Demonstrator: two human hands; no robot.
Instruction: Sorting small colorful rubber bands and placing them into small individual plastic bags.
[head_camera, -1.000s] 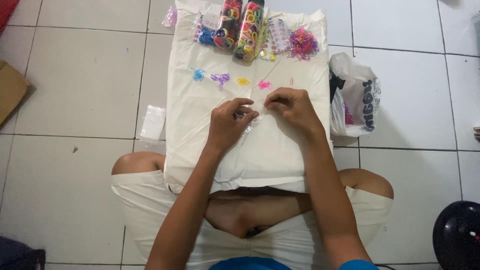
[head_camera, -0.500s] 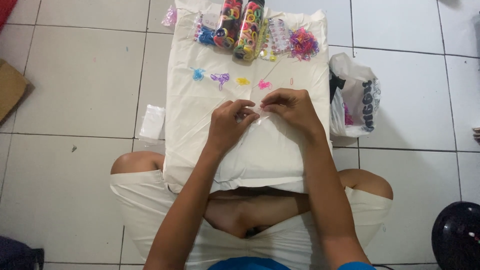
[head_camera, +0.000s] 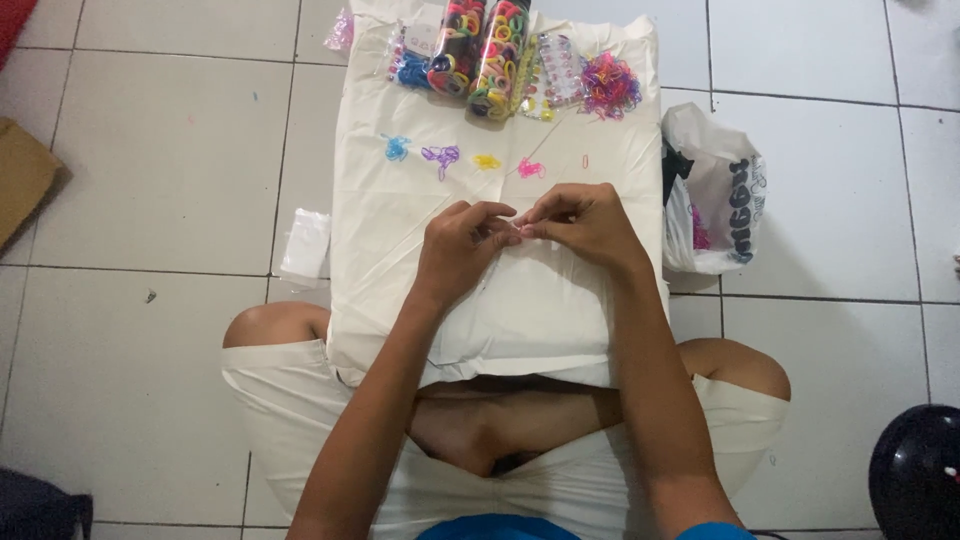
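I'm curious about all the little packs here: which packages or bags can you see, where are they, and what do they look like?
Two clear tubes: far end of the cream cloth, filled with multicoloured hair ties.
Flat clear packets: right of the tubes, small colourful pieces inside.
White plastic bag: on the floor right of the cloth, dark print, open top.
Small clear bag: on the floor left, flat, whitish.

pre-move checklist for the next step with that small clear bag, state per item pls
1. Left hand and right hand both pinch the small clear plastic bag: ok.
2. Whether the bag's mouth is open: cannot tell, fingers hide it.
3. Something pink at the fingertips: cannot tell what.
4. Small piles of coloured rubber bands lie apart in a row on the cream cloth: ok.
5. Two clear tubes of coloured hair ties lie at the cloth's far edge: ok.
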